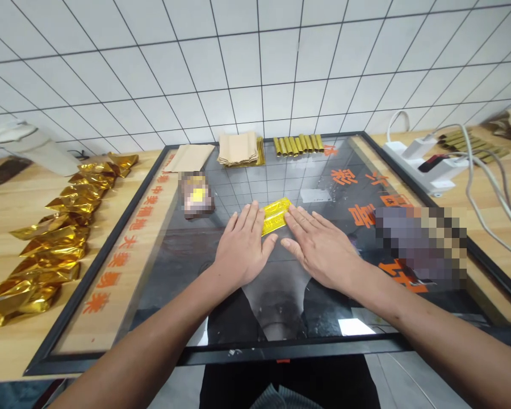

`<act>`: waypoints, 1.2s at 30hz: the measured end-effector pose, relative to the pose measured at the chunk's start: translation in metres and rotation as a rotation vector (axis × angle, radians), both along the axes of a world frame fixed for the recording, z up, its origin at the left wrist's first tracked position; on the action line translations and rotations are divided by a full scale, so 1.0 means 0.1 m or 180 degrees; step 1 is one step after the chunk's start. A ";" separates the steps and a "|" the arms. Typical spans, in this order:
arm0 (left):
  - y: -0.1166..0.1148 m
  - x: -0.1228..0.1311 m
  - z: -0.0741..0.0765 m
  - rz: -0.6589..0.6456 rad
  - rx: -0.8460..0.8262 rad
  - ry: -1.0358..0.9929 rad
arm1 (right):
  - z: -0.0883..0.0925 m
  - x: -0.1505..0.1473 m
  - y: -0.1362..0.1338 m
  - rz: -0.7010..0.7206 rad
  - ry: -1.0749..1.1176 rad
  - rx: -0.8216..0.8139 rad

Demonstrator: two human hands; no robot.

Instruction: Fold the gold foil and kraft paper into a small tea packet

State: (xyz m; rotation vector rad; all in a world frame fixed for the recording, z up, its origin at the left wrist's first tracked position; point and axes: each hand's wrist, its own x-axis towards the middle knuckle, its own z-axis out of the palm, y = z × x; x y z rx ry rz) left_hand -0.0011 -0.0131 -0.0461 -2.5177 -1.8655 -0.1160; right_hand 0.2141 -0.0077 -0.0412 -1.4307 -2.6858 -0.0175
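Note:
A small sheet of shiny gold foil paper (276, 215) lies flat on the glass panel (255, 267), slightly slanted. My left hand (243, 244) rests palm down with fingers stretched out, its fingertips over the sheet's left end. On the other end, my right hand (319, 244) lies flat too, fingers extended toward the upper left. Both thumbs point inward below the sheet, a small gap between them. Fingers cover the sheet's two ends.
Rolled gold tubes (298, 145) line the panel's back edge beside a stack of brown paper (237, 149). Folded gold foil pieces (59, 227) form a row at left near a white cup (38, 147). A power strip (421, 165) with cables stands at right. Two items are pixelated.

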 end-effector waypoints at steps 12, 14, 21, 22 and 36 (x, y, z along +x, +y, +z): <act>0.01 0.02 -0.01 0.0026 -0.0179 -0.0021 | 0.08 -0.15 0.18 0.0414 0.0813 -0.0302; 0.01 0.01 -0.03 0.0013 -0.0193 -0.0059 | 0.06 -0.25 0.15 0.0544 0.0876 -0.0453; 0.02 0.01 -0.03 0.0030 -0.0035 -0.0216 | -0.02 -0.17 0.27 0.0260 0.0476 -0.0238; 0.01 0.01 -0.03 0.0028 -0.0029 -0.0226 | -0.03 -0.14 0.30 0.0170 0.0420 -0.0204; 0.03 0.04 -0.01 0.0053 -0.0147 -0.0367 | 0.09 -0.32 0.33 0.0484 0.0857 -0.0448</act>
